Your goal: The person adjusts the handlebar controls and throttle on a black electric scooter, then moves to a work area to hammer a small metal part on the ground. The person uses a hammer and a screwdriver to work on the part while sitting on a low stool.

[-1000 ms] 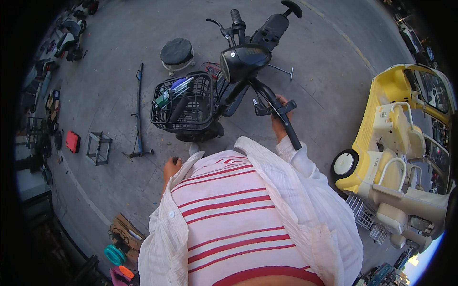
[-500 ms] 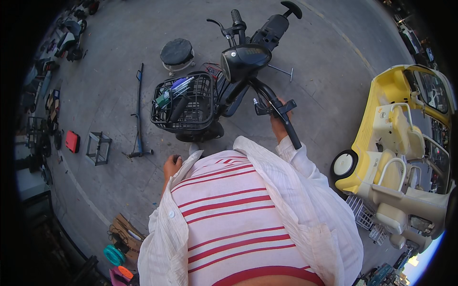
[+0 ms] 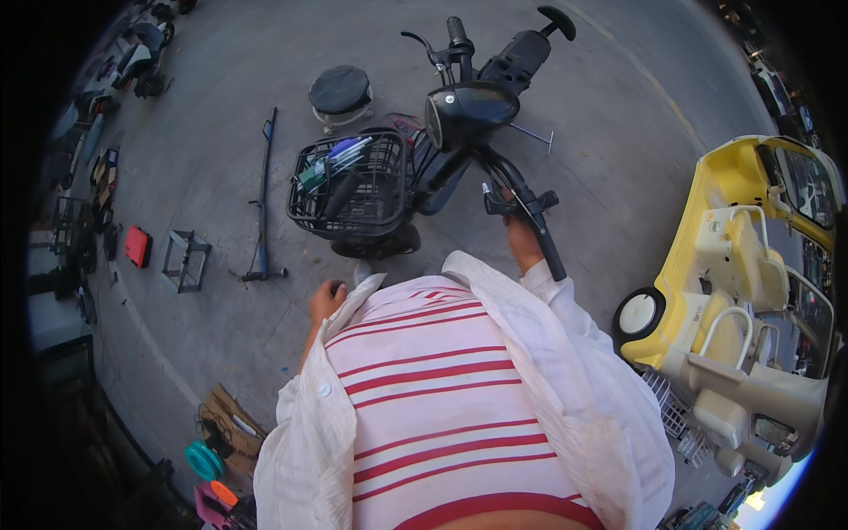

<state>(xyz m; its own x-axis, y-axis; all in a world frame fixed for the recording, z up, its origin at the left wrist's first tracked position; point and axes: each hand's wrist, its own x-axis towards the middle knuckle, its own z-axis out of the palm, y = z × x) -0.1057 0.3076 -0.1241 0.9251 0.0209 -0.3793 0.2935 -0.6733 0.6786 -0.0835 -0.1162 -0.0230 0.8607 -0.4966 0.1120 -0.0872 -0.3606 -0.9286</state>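
A black electric scooter or bike point(image 3: 473, 115) stands in front of me, its handlebar turned at an angle. My right hand point(image 3: 523, 235) is at the near handlebar grip point(image 3: 549, 247), just below the black lever mount point(image 3: 521, 203). Its fingers are mostly hidden behind the bar and mount, so I cannot see what they grip. My left hand point(image 3: 328, 300) hangs low at my left side with curled fingers; a small dark spot shows at its thumb, too small to name. The front basket point(image 3: 349, 225) holds a green and purple package point(image 3: 334, 161) and a dark cylinder.
A round black stool point(image 3: 340, 90) stands beyond the basket. On the concrete to the left lie a blue long-handled bar point(image 3: 264, 194), a metal frame point(image 3: 185, 261) and a red case point(image 3: 138, 246). A yellow vehicle point(image 3: 707, 256) is at right. Cardboard point(image 3: 228, 428) lies near lower left.
My right hand has shifted left, from beyond the handlebar's outer side to under the lever mount. The whole view has moved slightly; my left hand stays curled at my side.
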